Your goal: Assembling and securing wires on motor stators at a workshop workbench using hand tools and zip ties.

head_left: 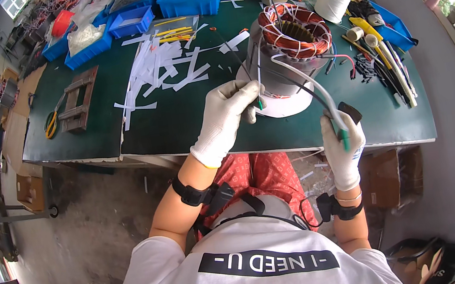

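A motor stator with a ring of copper windings [296, 30], tied with white cord, stands in a grey metal housing [270, 73] in front of me. Pale round material [287, 106] lies under it. My left hand [229, 116], in a white glove, is closed in a pinch on a thin lead wire beside the housing; a green tip [260, 103] shows below the fingertips. My right hand [345, 147], also gloved, is closed around a white sleeve [321, 91] that arches from the windings; green [345, 140] shows at its lower end. A black flat piece [350, 113] shows beside that hand, its kind unclear.
White paper strips [159, 69] are scattered left of the stator, with yellow strips [174, 33] behind. Scissors [52, 123] and a metal-and-wood frame [80, 100] lie farther left. Blue bins [191, 4] line the back. A thread cone [334, 0] and tubes [398, 70] sit right.
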{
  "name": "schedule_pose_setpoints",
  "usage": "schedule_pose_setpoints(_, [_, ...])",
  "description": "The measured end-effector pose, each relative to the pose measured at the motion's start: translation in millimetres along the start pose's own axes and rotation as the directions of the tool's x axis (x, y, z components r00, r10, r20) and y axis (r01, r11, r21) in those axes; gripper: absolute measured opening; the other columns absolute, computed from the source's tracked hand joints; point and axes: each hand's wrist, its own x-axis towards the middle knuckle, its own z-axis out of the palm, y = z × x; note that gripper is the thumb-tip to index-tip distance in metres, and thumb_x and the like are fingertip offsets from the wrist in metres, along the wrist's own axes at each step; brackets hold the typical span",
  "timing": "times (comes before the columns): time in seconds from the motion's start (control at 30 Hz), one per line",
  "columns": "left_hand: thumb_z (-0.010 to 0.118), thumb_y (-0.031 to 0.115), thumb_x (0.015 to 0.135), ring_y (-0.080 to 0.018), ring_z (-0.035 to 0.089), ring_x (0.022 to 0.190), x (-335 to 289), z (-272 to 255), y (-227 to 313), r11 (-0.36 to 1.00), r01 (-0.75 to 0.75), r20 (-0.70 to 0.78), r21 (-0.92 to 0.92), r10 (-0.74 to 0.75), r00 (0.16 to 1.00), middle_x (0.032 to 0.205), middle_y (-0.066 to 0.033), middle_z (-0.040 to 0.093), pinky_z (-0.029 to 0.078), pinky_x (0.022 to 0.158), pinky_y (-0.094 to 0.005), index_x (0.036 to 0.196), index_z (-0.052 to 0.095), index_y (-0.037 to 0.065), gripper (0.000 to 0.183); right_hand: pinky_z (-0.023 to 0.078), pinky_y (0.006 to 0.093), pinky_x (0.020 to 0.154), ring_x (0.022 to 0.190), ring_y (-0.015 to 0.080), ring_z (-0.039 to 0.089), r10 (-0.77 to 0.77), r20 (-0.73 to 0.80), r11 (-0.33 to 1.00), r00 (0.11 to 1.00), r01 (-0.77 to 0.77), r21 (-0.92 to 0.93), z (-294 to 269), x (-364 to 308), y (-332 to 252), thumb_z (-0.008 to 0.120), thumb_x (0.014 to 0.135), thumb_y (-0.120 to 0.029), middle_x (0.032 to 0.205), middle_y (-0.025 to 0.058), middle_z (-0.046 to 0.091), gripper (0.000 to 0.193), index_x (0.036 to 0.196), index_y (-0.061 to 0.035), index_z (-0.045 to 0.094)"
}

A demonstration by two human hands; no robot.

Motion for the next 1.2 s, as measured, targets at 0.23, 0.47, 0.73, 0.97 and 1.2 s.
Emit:
schedule_pose_setpoints(0.23, [0.061,0.016,0.094,-0.0038,0.052,0.055,-9.1,10.8,-5.7,0.995,-0.033,-0.023,0.094,0.035,0.999,0.073,-0.0046,0.066,0.041,0.053,-0.018,0.09,0.066,-0.001,0.018,0.047,0.03,0.066,0.073,0.0221,0.062,0.129,0.107,0.991,0.986,-0.133,0.023,5.1,-4.9,-7.6,0.07,0.081,-0.004,0.083,0.0091,0.067,0.011,0.092,-0.0036,0.069])
schedule_pose_setpoints(0.47, [0.062,0.014,0.093,-0.0025,0.051,0.056,-18.9,18.4,-12.0,0.991,-0.064,0.012,0.12,0.063,0.998,0.072,-0.0037,0.066,0.04,0.053,-0.0178,0.087,0.066,0.0,0.016,0.048,0.0335,0.07,0.071,0.0275,0.065,0.084,0.154,0.994,0.984,-0.093,0.052,10.9,-6.1,-9.9,0.07,0.08,-0.005,0.081,0.0118,0.069,0.01,0.09,-0.0039,0.069])
schedule_pose_setpoints(0.73, [0.064,0.013,0.092,-0.0027,0.05,0.056,-22.6,27.7,-14.5,0.99,-0.065,-0.001,0.124,0.065,0.998,0.071,-0.0033,0.065,0.039,0.053,-0.0181,0.086,0.066,-0.001,0.015,0.045,0.0305,0.061,0.058,0.0213,0.057,-0.01,0.184,0.998,0.983,-0.003,0.067,8.5,-2.6,-18.5,0.069,0.08,-0.004,0.078,0.0091,0.067,0.014,0.094,-0.0037,0.068])
schedule_pose_setpoints(0.97, [0.067,0.016,0.09,-0.0037,0.051,0.057,-21.4,26.7,-23.7,0.971,-0.065,-0.011,0.228,0.07,0.998,0.07,-0.0021,0.063,0.04,0.055,-0.019,0.084,0.062,0.0,0.018,0.033,0.0145,0.057,0.066,-0.0005,0.038,0.267,0.064,0.797,0.962,-0.258,0.546,-9.6,22.4,-31.9,0.074,0.076,-0.002,0.1,0.0023,0.06,0.07,0.139,0.0016,0.043])
schedule_pose_setpoints(1.2, [0.068,0.018,0.091,-0.0047,0.052,0.059,-21.4,28.5,-26.6,0.974,-0.06,-0.045,0.217,0.072,0.996,0.071,-0.0032,0.063,0.041,0.057,-0.0198,0.083,0.061,0.001,0.021,0.045,0.0185,0.072,0.083,0.0047,0.055,0.189,-0.146,0.771,0.971,-0.055,0.634,-32.3,57.5,-47.5,0.06,0.093,-0.005,0.097,0.0042,0.065,0.026,0.117,0.0041,0.062])
